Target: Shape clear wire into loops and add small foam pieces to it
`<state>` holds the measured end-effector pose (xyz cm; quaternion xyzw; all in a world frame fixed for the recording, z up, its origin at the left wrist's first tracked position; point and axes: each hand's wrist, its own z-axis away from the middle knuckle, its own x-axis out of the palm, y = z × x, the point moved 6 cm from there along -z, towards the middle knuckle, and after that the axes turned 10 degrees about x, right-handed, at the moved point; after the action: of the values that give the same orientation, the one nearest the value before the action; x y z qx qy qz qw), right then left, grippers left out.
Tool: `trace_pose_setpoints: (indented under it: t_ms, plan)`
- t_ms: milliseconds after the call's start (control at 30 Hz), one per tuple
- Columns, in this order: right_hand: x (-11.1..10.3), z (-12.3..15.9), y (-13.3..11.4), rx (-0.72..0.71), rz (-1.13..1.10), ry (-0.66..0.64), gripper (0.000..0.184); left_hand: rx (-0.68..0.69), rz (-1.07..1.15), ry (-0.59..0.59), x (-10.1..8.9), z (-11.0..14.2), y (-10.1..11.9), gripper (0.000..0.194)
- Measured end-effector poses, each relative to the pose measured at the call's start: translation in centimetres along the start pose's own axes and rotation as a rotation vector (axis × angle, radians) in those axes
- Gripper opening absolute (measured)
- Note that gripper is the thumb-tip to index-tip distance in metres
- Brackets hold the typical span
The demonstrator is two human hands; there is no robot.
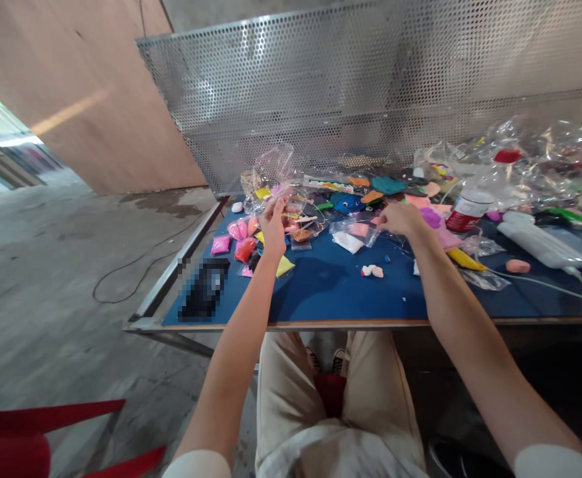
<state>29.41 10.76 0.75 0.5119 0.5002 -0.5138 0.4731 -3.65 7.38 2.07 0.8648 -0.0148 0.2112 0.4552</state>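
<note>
A: Two bare hands out over the blue tabletop (325,299); the left hand (273,229) is on the left side, fingers bent, right up against the clear wrapping (295,199); what has it got?

B: Hard to call; the fingertips overlap the shiny film, and whether they pinch it I cannot tell!

A: Over to the right hand (401,219), then; palm down, fingertips at the right edge of the clear packet (359,230), the one with something pink inside; gripping or merely touching?

B: Cannot tell that either; the fingers curl down and their tips are too small to read; the packet itself lies between the two hands, a white packet (346,243) just beside it!

A: And around the left hand?

B: A colourful crowd; a pink packet (219,245), a red packet (245,250) and, just right of the wrist, a yellow packet (285,266); behind, between the hands, a blue piece with eyes (348,203)!

A: Out right, beyond the right hand, a bottle with a red label (468,207) leans; a yellow curved piece (466,259) lies near the forearm; white and pink lumps (372,271) sit nearer the front edge!
</note>
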Motion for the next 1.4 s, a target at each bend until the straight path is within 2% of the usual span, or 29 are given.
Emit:
trace_pose_setpoints:
  t_ms: [100,267,400,600,700,800,900,967,1067,1100,1133,1167,1233,1300,1333,1400]
  plan:
    - [1.2,0.3,-0.2,0.018,0.017,-0.174,0.012,0.010,-0.007,-0.007,0.1,0.0,0.1,0.049]
    - [1.8,1.2,-2.3,-0.081,0.007,-0.247,0.011,0.019,-0.007,-0.014,0.1,0.0,-0.1,0.047]
    - [0.5,1.5,-2.3,-0.011,-0.008,-0.109,0.020,0.029,-0.003,-0.039,0.1,-0.1,-0.3,0.046]
    - [-1.9,1.0,-0.3,0.133,-0.261,0.174,0.020,0.012,0.033,-0.030,0.1,-0.1,-0.4,0.043]
    - [-2.6,0.9,0.1,0.132,-0.443,0.293,0.018,0.004,0.030,-0.005,0.1,-0.1,-0.3,0.036]
    - [-2.8,0.8,-0.2,0.055,-0.699,0.311,0.016,-0.010,0.053,0.002,0.1,0.0,-0.1,0.032]
    - [-2.4,1.1,-1.1,-0.071,-0.968,0.172,0.019,-0.028,0.091,-0.023,0.4,0.2,0.0,0.035]
    - [-1.7,1.5,-1.9,-0.146,-1.119,-0.074,0.025,-0.039,0.104,-0.037,0.6,0.3,-0.1,0.037]
    - [-0.6,3.0,-3.5,-0.251,-1.184,-0.555,0.039,-0.054,0.112,-0.042,0.8,0.4,-0.1,0.037]
    - [-0.6,3.5,-3.9,-0.277,-1.195,-0.634,0.041,-0.057,0.109,-0.045,0.9,0.4,-0.2,0.036]
    - [-0.9,3.6,-4.2,-0.293,-1.244,-0.632,0.042,-0.057,0.103,-0.048,0.9,0.4,-0.2,0.035]
    - [-1.3,3.5,-4.4,-0.298,-1.316,-0.565,0.041,-0.055,0.096,-0.052,0.9,0.3,-0.2,0.035]
    - [-2.3,3.2,-4.6,-0.297,-1.468,-0.327,0.041,-0.050,0.084,-0.069,0.9,0.3,-0.2,0.034]
    - [-2.5,3.1,-5.2,-0.272,-1.482,-0.138,0.041,-0.052,0.070,-0.090,1.0,0.3,-0.2,0.035]
    - [-2.2,3.1,-5.9,-0.267,-1.451,-0.102,0.040,-0.056,0.060,-0.100,1.0,0.4,-0.2,0.037]
    - [-1.3,3.3,-7.5,-0.286,-1.343,-0.122,0.038,-0.062,0.041,-0.120,1.0,0.5,-0.2,0.039]
